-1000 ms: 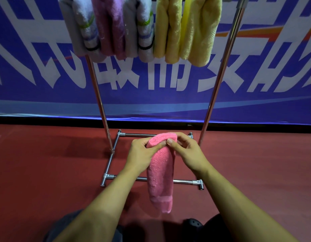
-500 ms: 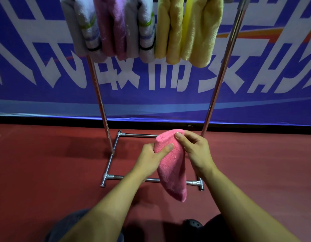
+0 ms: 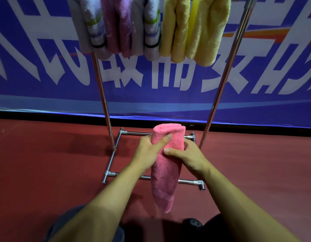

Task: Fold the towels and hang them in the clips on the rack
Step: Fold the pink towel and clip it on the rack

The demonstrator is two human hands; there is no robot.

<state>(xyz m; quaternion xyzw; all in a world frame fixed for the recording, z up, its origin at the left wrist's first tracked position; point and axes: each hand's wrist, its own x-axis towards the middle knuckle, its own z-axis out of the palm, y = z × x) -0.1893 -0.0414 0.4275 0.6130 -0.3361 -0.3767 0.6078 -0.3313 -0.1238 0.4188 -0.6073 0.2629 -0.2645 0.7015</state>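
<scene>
A folded pink towel (image 3: 166, 165) hangs upright between my hands, its folded top up and its loose end down near my knees. My left hand (image 3: 148, 152) grips its upper left side with the thumb across the front. My right hand (image 3: 188, 157) clasps it from the right, slightly lower. Above, on the metal rack (image 3: 104, 100), hang several folded towels: grey-white striped ones (image 3: 91, 27), a pink-purple one (image 3: 118, 27) and yellow ones (image 3: 203, 30). The clips and top bar are out of frame.
The rack's chrome base frame (image 3: 112, 159) lies on the red floor (image 3: 46, 163) right under the towel, with its two uprights either side. A blue banner with white characters (image 3: 168, 79) stands behind. My knees show at the bottom edge.
The pink towel has risen a little and hangs straighter. My right hand slid from its top down to its side, and my left hand now wraps higher on it.
</scene>
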